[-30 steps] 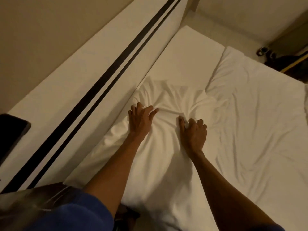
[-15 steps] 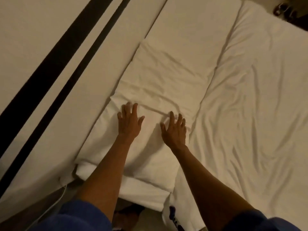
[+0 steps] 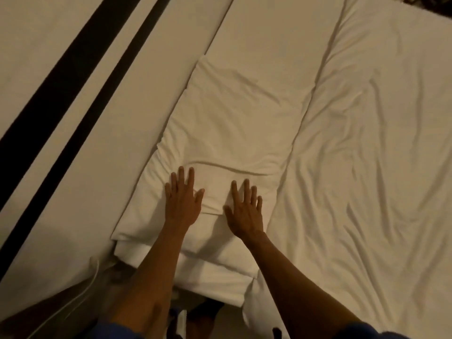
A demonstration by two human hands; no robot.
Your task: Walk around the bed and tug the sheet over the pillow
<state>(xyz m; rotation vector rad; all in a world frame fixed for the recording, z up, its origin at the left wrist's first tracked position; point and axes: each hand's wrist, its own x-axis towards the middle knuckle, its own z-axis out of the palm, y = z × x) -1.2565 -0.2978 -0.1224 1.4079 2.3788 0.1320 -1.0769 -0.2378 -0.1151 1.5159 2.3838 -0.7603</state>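
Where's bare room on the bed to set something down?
Free: the flat strip beyond the pillow, between headboard and duvet. The duvet is bare but rumpled. Crowded: the pillow's near end, where left hand and right hand press flat.

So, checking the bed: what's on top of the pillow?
Both hands, left hand and right hand, press flat on the white pillow. What lies beneath the pillow is covered.

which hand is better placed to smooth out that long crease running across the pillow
Left, by a little. The left hand lies flat on the pillow with its fingers nearly touching the crease. The right hand is also flat, but sits lower, farther from the crease.
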